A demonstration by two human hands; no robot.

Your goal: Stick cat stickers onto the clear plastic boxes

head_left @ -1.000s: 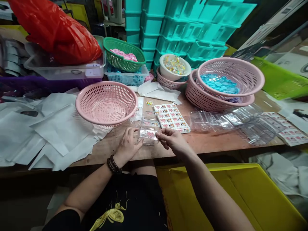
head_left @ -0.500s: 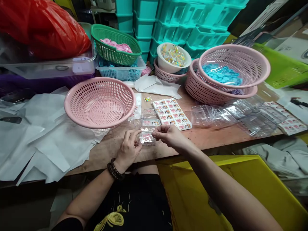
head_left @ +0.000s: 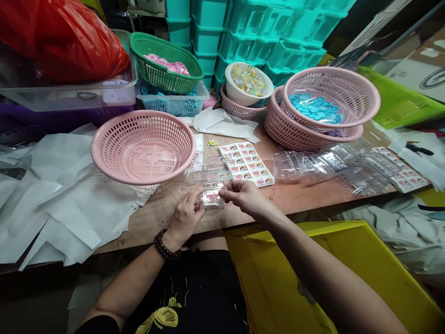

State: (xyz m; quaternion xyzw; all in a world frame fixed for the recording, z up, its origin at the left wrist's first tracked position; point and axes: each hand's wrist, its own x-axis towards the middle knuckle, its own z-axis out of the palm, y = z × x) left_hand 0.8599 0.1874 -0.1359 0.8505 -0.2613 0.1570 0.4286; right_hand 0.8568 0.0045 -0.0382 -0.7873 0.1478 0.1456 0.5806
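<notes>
A small clear plastic box [head_left: 211, 187] lies at the table's near edge, with a printed sticker [head_left: 210, 198] over its lower part. At the box's left edge, my left hand [head_left: 186, 211] steadies it with curled fingers and thumb. From the right, my right hand [head_left: 241, 195] pinches thumb and forefinger together at the sticker's right edge; the exact grip is hidden. Just behind are more clear boxes [head_left: 218, 175] with printed labels. A sheet of printed stickers [head_left: 248, 162] lies behind my right hand.
A pink basket [head_left: 142, 174] stands at left, beside loose white backing paper [head_left: 83, 195]. Clear plastic boxes [head_left: 313, 164] pile up at right. Behind are stacked pink baskets [head_left: 306, 134], a white bowl [head_left: 239, 93] of small packets, a green basket [head_left: 167, 81] and teal bins [head_left: 239, 44].
The sticker over the box now looks flatter and its print plainer. Both hands stay nearly in place. The view has shifted slightly, so things at right appear further left.
</notes>
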